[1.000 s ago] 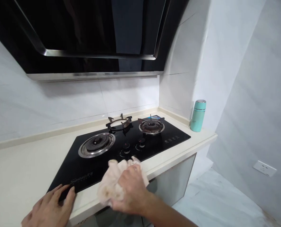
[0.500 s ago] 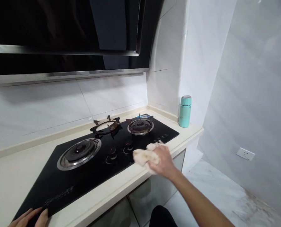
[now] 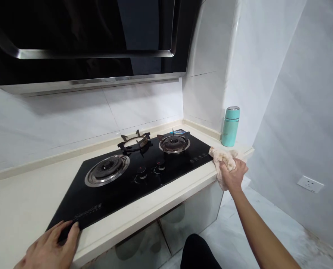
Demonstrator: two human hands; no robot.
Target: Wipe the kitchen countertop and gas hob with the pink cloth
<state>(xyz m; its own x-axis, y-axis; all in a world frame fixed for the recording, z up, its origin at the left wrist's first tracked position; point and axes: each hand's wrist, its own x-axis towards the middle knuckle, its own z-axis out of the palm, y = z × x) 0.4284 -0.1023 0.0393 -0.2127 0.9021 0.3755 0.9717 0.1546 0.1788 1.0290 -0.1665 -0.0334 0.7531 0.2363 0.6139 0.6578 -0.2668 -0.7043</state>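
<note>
My right hand [image 3: 235, 175] is closed on a stained, cream-coloured cloth [image 3: 221, 158], which lies over the front right corner of the black gas stove [image 3: 118, 201] and the counter edge. Part of the cloth hangs down past that edge. At the stove's front left corner rests my left hand [image 3: 51, 244], thumb and fingers apart, touching the glass and holding nothing. A bare left burner [image 3: 107, 170] has its pot support [image 3: 134, 144] lying loose behind it. The right burner [image 3: 174, 144] carries its own support. Two control knobs [image 3: 142, 172] sit between the burners.
A mint-green thermos flask [image 3: 230, 127] stands on the counter [image 3: 29, 194], just behind the cloth. Low over the stove hangs a black range hood [image 3: 96, 37]. A white wall socket [image 3: 310, 184] is at the right. Cabinet doors [image 3: 194, 211] face me below the counter.
My right hand has moved the cloth rightward along the counter's front edge, to the stove's right corner. The view has shifted left, showing more of my left hand, which stays at its corner.
</note>
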